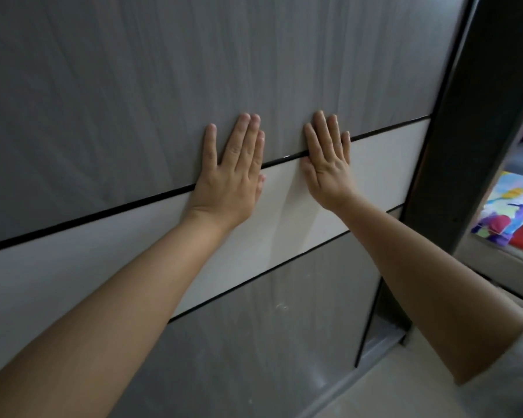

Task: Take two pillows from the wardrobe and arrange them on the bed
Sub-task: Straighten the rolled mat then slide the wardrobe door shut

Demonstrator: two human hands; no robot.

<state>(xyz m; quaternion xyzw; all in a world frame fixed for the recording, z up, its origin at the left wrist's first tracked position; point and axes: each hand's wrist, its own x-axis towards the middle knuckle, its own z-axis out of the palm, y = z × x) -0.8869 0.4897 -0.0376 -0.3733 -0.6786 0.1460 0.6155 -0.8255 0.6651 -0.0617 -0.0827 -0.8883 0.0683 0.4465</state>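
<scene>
The fingers (248, 137) of the left hand (228, 179) lie flat and spread, holding nothing, pressed against the wardrobe door (133, 101). Its thumb sticks out to the left, apart from the other 4 digits, which sit close together. The right hand (326, 167) is pressed flat in the same way just beside it, fingers straight and slightly fanned, also holding nothing. A narrow gap of door surface separates the 2 hands.

Both palms straddle a thin black line (88, 217) that runs across the door, with the fingertips on the grey wood-grain panel above it and the heels of the hands on a pale cream band (73, 267) below it. A second black line marks the lower edge of that band, and under it lies another grey panel with a few light smudges.

Both bare forearms reach up from the bottom of the view, and a white sleeve (501, 366) shows at the right elbow.

The door is closed, so no pillows can be seen. To the right stands a dark vertical frame (465, 131). Beyond it, at the far right edge, part of the bed (511, 212) appears, covered with a brightly patterned sheet in red, blue and yellow. A pale floor (405, 393) shows at the bottom right.
</scene>
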